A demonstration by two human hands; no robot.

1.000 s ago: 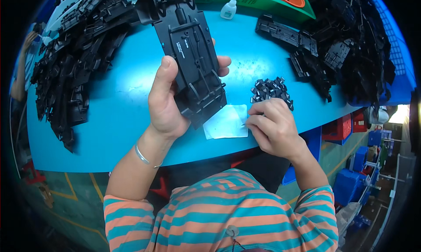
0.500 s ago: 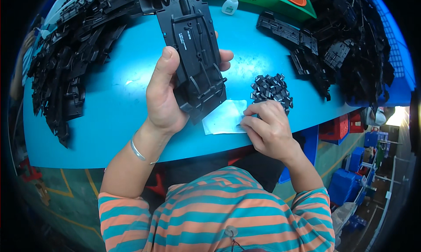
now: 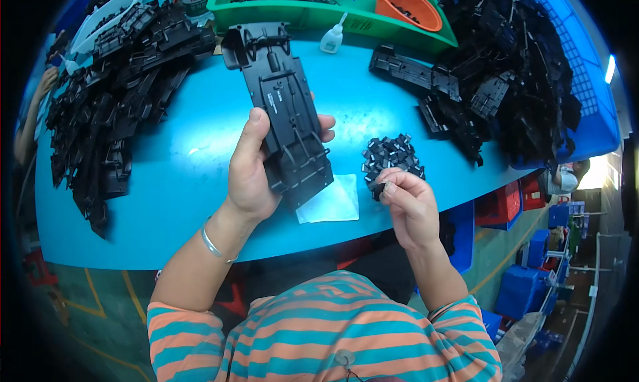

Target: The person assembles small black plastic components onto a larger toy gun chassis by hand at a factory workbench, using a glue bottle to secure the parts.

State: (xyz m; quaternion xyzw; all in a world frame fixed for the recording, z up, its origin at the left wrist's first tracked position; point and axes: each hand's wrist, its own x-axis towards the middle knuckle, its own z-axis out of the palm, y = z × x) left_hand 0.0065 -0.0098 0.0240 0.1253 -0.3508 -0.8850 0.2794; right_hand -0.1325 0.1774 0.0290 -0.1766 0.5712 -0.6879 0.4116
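My left hand (image 3: 253,172) is wrapped round a long black plastic toy-car chassis (image 3: 287,116), thumb on its left edge and fingertips showing at its right. Ribs and small printed marks run along the chassis face, and its far end is wider. The lower end overlaps a white sheet (image 3: 338,199) on the table. To the right of the sheet, my right hand (image 3: 413,205) pinches a small black piece (image 3: 378,191) between thumb and fingers. Just beyond that hand lies a pile of small black pieces with shiny faces (image 3: 393,154).
Black plastic parts are heaped at left (image 3: 133,96) and right (image 3: 512,76) of the blue table (image 3: 200,229). A white squeeze bottle (image 3: 331,39) stands before a green tray (image 3: 319,17) holding an orange bowl (image 3: 413,9). A blue crate (image 3: 599,126) borders the right heap.
My right hand has moved off the white sheet's edge and turned its fingertips upward, a small black piece now showing in them. The view has shifted, showing more of the table's far side.
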